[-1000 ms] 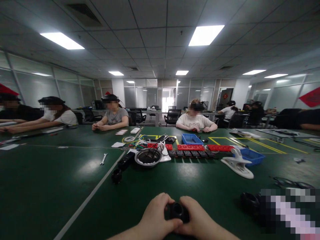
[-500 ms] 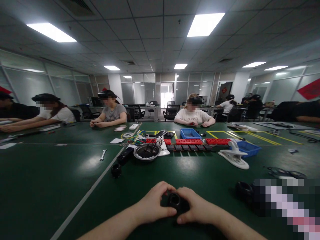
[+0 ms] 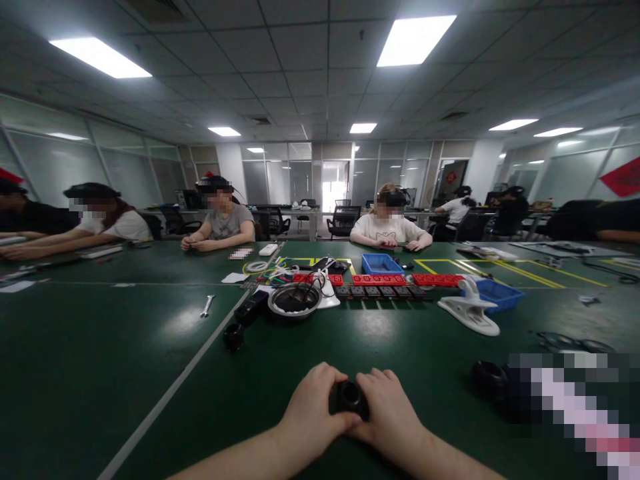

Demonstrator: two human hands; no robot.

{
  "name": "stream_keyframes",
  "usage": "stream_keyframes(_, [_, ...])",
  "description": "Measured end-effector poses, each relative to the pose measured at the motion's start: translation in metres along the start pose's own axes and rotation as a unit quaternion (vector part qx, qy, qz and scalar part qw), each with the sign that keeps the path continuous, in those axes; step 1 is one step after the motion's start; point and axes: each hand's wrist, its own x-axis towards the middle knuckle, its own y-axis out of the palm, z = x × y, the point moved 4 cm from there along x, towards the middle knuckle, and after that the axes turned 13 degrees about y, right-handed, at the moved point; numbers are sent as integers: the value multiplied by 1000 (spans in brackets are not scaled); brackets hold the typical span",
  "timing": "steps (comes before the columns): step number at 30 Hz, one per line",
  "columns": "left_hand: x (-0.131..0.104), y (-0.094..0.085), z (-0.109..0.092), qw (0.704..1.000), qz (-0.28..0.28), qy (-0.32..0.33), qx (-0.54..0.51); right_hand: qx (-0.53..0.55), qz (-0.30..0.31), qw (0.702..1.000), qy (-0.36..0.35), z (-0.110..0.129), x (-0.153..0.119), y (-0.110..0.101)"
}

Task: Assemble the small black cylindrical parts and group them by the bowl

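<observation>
Near the front edge of the green table, a black round part [image 3: 350, 395] with a hole in its top is held between both hands. My left hand [image 3: 316, 407] wraps its left side, thumb in front and fingers behind. From the right, my right hand [image 3: 387, 410] grips the same part, its thumb meeting the left thumb. The underside of the part is hidden by the thumbs. A similar black ring-shaped part [image 3: 233, 337] stands on the table to the left, and another black round part [image 3: 489, 379] lies to the right.
A metal bowl [image 3: 294, 301], red socket strips [image 3: 379, 280], a blue tray [image 3: 381, 265], a second blue tray [image 3: 497, 295] and a white clamp [image 3: 470, 310] stand beyond my hands. A wrench [image 3: 207, 306] lies left. Several people sit around the table.
My hands have closed in around the black part, and the two thumbs now meet in front of it. My right hand has turned slightly, with its fingers more upright.
</observation>
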Motion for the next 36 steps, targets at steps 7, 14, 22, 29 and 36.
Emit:
stream_keyframes(7, [7,-7,3,991,87,70,-75,137,129,981,-48,-9,3,-6])
stream_keyframes(14, [9,-8,5,984,114,105,-83,163,201,964,-63,-14,6,-12])
stream_keyframes(22, [5,0,0,994,75,60,-48,82,103,991,-12,-12,7,2])
stream_keyframes(29, [0,1,-4,998,37,58,-1,63,60,996,-29,-5,1,1])
stream_keyframes(36, [5,-8,-3,985,118,119,-52,119,181,970,-112,-16,8,-5])
